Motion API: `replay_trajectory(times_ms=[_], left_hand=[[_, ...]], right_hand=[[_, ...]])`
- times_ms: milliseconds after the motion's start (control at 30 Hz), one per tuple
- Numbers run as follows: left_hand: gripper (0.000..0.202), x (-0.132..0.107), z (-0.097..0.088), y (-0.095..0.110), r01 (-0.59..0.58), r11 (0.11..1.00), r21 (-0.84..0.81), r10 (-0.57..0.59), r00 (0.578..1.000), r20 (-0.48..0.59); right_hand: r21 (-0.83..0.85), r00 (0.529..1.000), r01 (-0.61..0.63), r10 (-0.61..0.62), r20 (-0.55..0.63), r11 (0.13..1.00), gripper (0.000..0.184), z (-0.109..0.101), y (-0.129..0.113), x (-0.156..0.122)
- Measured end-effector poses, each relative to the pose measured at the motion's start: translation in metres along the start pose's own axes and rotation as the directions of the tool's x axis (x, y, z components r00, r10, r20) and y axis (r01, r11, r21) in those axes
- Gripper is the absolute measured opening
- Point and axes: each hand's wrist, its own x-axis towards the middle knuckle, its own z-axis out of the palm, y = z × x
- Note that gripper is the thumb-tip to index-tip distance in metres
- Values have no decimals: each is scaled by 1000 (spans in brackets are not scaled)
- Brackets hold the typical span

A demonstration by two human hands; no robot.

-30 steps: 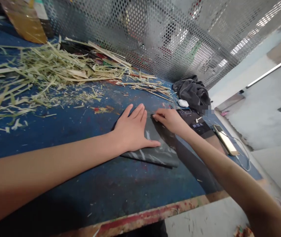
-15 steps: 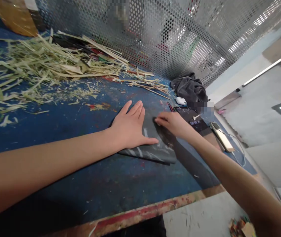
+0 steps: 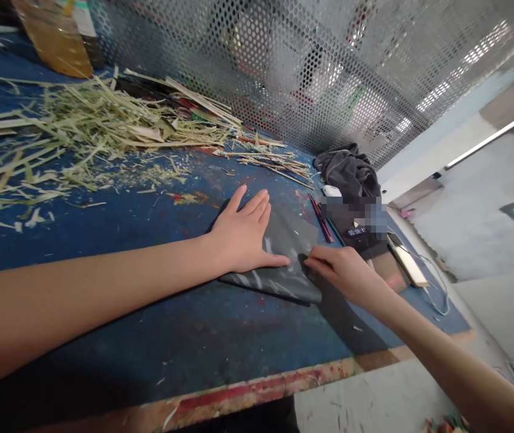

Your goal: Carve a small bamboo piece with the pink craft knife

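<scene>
A dark grey sheet [image 3: 289, 240] with pale streaks lies flat on the blue table [image 3: 139, 319]. My left hand [image 3: 241, 237] rests palm-down on the sheet's left part, fingers stretched out and thumb pointing right. My right hand [image 3: 344, 273] is at the sheet's near right corner, fingers bent and pressed together on its edge; whether they pinch it I cannot make out.
Bamboo strips and shavings [image 3: 85, 129] cover the far left of the table. A perforated metal screen [image 3: 284, 66] stands behind. A dark cloth [image 3: 349, 171], red pencils [image 3: 320, 218], a black device [image 3: 360, 234] and a phone [image 3: 405, 263] with cable lie at the right. The table's worn front edge [image 3: 257, 397] is close.
My right hand has slid from the sheet's far side down along it to the near right corner. My left hand has stayed flat in place.
</scene>
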Motion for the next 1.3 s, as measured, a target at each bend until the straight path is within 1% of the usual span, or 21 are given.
replay_trajectory(times_ms=[67,200,267,300,333,400,533,600,667,733,800,867,933,967,1000,1100,1133,1167,1200,1300], left_hand=[[114,0,-1,0,1,1000,-9,-1,1000,7],[116,0,-2,0,10,1000,-13,-10,999,34],[117,-1,-2,0,17,1000,-16,-16,999,36],[117,-1,-2,-1,19,1000,-18,-19,999,35],[118,-1,-2,-1,20,1000,-20,-20,999,34],[117,0,-1,-1,19,1000,-20,-19,999,35],[117,1,0,-2,11,1000,-19,-11,1000,24],[117,2,2,-3,8,1000,-26,-8,1000,10],[118,3,3,-4,3,999,-38,-3,1000,-6],[117,3,5,-5,-6,999,-48,6,1000,-17],[117,2,7,-7,-10,998,-54,9,1000,-24],[116,1,8,-9,-9,998,-56,7,1000,-31],[113,-1,9,-10,-11,999,-53,9,999,-36],[112,-2,9,-11,-14,999,-51,12,999,-38],[110,-2,9,-11,-15,999,-51,13,999,-41],[105,-4,9,-12,-15,999,-49,11,998,-67],[104,-5,9,-12,-12,999,-45,9,996,-85],[102,-5,9,-12,-10,999,-38,5,994,-109],[100,-5,9,-12,-9,1000,-28,5,991,-136],[97,-5,10,-13,-6,1000,8,8,976,-217]], right_hand=[[-9,1000,7,-7,4,1000,26,-3,-1,22],[-9,997,23,-24,-68,1000,26,-5,-8,88],[5,994,33,-32,-105,999,25,-4,-12,108],[18,992,33,-31,-120,999,24,-3,-14,110],[35,991,31,-26,-131,999,24,-1,-14,107],[83,990,17,-5,-143,996,25,3,-13,87],[230,988,-27,61,-139,973,26,8,-2,22],[331,988,-37,84,-129,943,24,7,6,-2],[451,986,-31,100,-131,892,24,5,12,-13],[588,981,2,111,-156,809,27,2,15,-11],[717,976,63,107,-188,694,33,-1,11,1],[811,974,130,79,-212,571,39,-3,1,16],[863,973,184,39,-229,470,44,-4,-11,28],[896,974,200,21,-227,397,45,-3,-16,32],[933,977,204,2,-214,298,43,-2,-21,34],[985,984,144,-88,-153,-94,31,3,-31,34],[973,982,114,-126,-141,-201,27,5,-33,33],[959,978,89,-159,-136,-270,25,7,-34,31],[945,973,69,-187,-134,-320,24,8,-36,28],[916,964,-6,-247,-102,-401,23,11,-41,21]])
